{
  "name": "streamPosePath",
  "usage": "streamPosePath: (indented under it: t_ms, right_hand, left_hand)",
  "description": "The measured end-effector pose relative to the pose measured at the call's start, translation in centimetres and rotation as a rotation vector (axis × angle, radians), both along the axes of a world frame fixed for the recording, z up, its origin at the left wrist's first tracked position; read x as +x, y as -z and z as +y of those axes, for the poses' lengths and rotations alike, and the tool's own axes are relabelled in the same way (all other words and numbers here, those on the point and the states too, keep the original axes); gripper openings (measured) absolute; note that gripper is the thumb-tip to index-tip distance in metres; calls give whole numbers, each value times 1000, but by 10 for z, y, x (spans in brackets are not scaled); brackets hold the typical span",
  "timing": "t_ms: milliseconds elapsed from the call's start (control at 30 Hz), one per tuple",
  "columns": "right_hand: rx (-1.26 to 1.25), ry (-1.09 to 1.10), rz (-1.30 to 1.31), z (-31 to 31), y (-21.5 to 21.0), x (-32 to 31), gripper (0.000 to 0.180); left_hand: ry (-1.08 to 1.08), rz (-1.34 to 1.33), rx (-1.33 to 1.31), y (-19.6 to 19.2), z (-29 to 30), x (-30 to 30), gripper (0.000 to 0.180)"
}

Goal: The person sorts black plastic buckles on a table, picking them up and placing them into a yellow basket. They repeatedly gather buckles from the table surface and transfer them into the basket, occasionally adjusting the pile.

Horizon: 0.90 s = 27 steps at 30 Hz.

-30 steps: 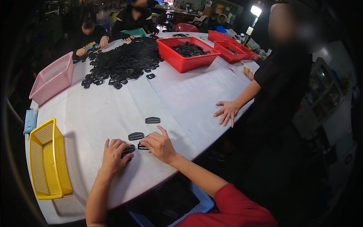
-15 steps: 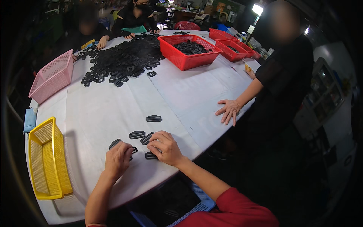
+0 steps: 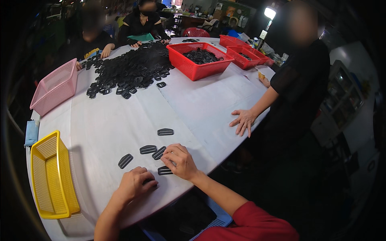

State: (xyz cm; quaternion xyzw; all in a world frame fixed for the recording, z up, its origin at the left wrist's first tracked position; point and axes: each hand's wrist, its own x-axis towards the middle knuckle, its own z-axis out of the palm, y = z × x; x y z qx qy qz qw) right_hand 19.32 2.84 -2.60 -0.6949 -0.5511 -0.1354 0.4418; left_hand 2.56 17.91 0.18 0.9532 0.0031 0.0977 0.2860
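Observation:
Black plastic slide buckles lie on the white table [image 3: 108, 120] around my hands. My left hand [image 3: 136, 184] is low over the near edge, fingers curled around a black buckle, of which only a dark sliver shows. Close on the right, my right hand [image 3: 181, 160] has its fingers bent and drawn together; what they hold, if anything, is hidden. At its fingertips rests a tilted buckle [image 3: 158, 153], and another buckle [image 3: 164, 170] is partly beneath the hand. Three more lie apart: one at the left [image 3: 125, 161], one in the middle [image 3: 148, 149], one farther off [image 3: 165, 131].
A yellow basket [image 3: 60, 176] stands at left, a pink basket [image 3: 54, 88] beyond it. A large buckle heap [image 3: 128, 68] and red baskets [image 3: 197, 71] fill the far side. A co-worker's hand [image 3: 243, 121] rests at right. Below the edge is a blue basket [image 3: 221, 215].
My left hand has moved down toward the near edge, away from the left buckle, which now lies uncovered. My right hand stays by the same buckles. The whole view has shifted slightly.

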Motion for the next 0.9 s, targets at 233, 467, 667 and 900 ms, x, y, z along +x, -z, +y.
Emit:
streamPosePath:
  t_ms: [233, 467, 667, 900]
  right_hand:
    - [-6, 0, -6, 1, -1, -3, 8]
    - [-7, 17, -34, 1, 0, -1, 8]
    - [-10, 19, -42, 1, 1, -1, 8]
    - [-2, 18, -47, 2, -2, -2, 8]
  left_hand:
    - [-6, -130, 96, 9, 1, -1, 14]
    - [43, -85, 81, 2, 2, -2, 21]
    - [118, -3, 108, -7, 5, -6, 28]
    - [143, -6, 100, -2, 7, -6, 25]
